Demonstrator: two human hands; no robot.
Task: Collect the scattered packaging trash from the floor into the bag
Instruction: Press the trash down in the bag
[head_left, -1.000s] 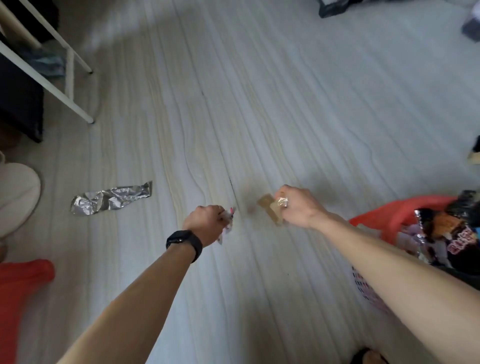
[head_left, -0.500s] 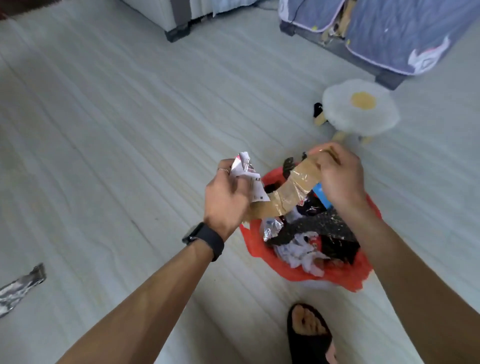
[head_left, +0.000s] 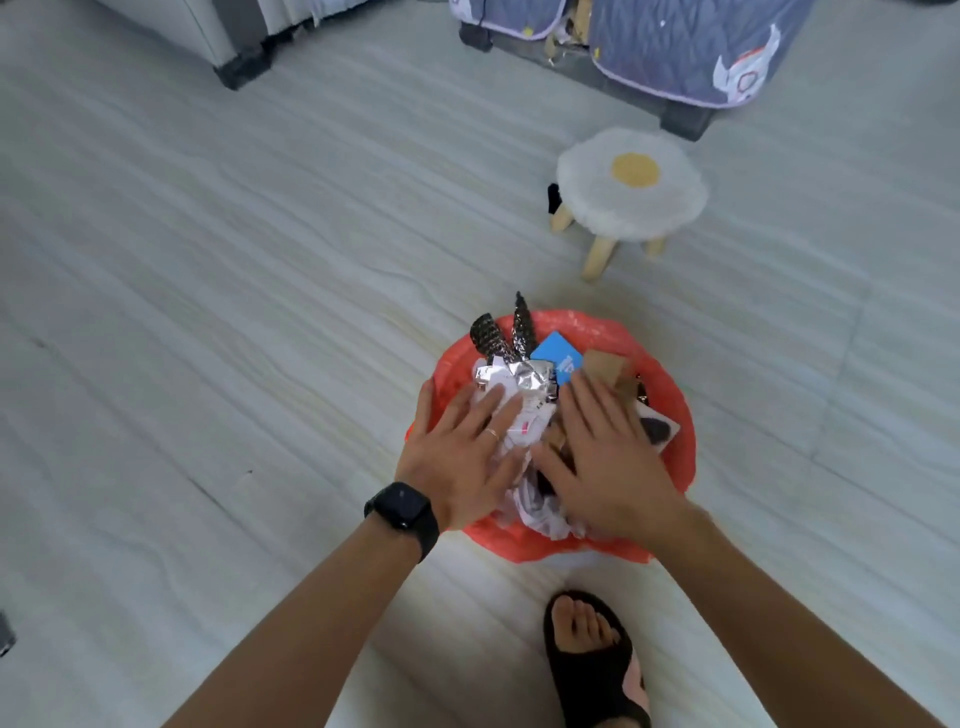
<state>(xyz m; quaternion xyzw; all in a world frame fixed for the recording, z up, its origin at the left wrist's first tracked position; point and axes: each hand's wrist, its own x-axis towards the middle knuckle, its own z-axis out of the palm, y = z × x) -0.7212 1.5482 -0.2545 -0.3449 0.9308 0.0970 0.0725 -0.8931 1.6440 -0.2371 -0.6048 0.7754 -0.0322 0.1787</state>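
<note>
A red plastic bag (head_left: 670, 395) sits open on the pale floor, heaped with packaging trash. In it I see silver foil (head_left: 524, 376), a blue carton piece (head_left: 558, 358), brown cardboard (head_left: 608, 366), black patterned wrappers (head_left: 488, 335) and white crumpled wrappers (head_left: 540, 512). My left hand (head_left: 460, 457), with a ring and a black watch, lies flat with fingers spread on the left of the heap. My right hand (head_left: 602, 457) lies flat, fingers apart, on the right of the heap. Neither hand grips anything.
A small fluffy egg-shaped stool (head_left: 631, 182) on wooden legs stands beyond the bag. A bed with a blue-grey quilt (head_left: 685, 47) is at the top right, a grey furniture base (head_left: 234, 47) at the top left. My sandalled foot (head_left: 592, 660) is just behind the bag.
Both hands carried a white wrapper and a brown taped cardboard strip from the floor to the bag, let them go, and now rest flat on the heap. The view swung right, away from the floor foil.
</note>
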